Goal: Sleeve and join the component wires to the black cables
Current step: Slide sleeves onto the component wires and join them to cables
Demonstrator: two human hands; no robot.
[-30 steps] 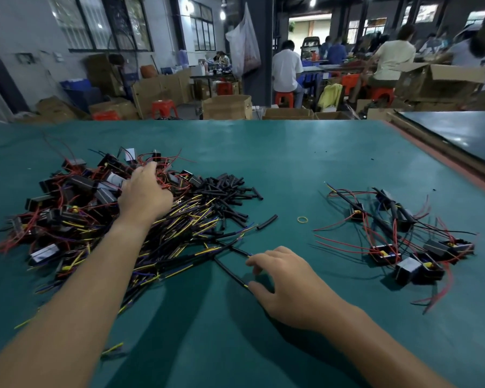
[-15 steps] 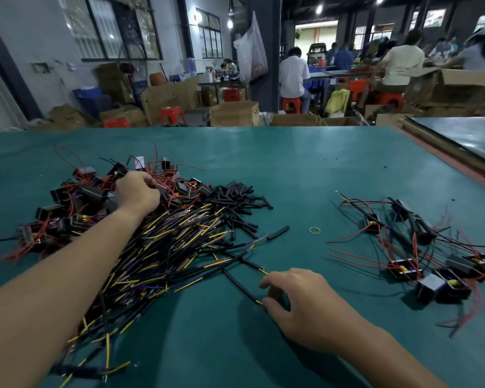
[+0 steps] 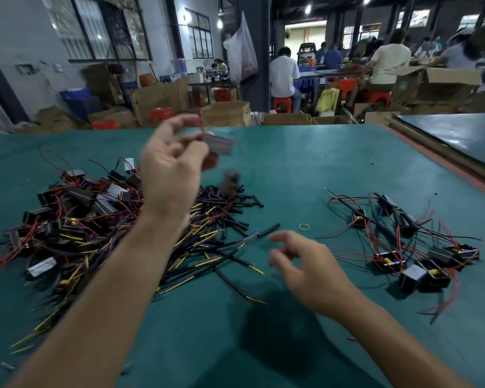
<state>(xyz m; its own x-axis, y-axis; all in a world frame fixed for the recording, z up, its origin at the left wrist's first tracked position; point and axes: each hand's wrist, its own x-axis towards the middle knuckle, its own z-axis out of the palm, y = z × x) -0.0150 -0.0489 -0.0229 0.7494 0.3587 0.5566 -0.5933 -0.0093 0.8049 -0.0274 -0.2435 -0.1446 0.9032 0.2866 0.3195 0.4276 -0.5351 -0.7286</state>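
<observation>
- The component (image 3: 218, 145), a small grey block with thin red wires, is sitting in the air beyond and to the left of the yellow ring (image 3: 304, 226), which is lying on the green table (image 3: 305, 163). Motion blur is hiding its finer details.
- Directly left of the ring, a short black sleeve piece (image 3: 268, 230) is lying alone. Farther left, more sleeve pieces (image 3: 230, 200) are spreading out, with the tangle of black cables (image 3: 196, 247) and their yellow and purple ends lying nearer than them.
- Farthest left of the ring, the pile of loose components (image 3: 76, 208) is lying with red wires looping through it.
- Right of the ring, a smaller group of joined components (image 3: 409, 247) is resting with its cables and red wires fanning outward.
- A dark blurred shape is showing just under the held component; I cannot tell what it is.
- The component's long axis is running roughly left to right, dipping slightly at the right end.
- The left hand (image 3: 170, 169) is pinching the component's left end with curled fingers, and its forearm is crossing over the cable tangle and covering part of it.
- The right hand (image 3: 308, 268) is hovering just nearer than the ring, its fingers loosely curled and gripping nothing. The two hands are well apart.
</observation>
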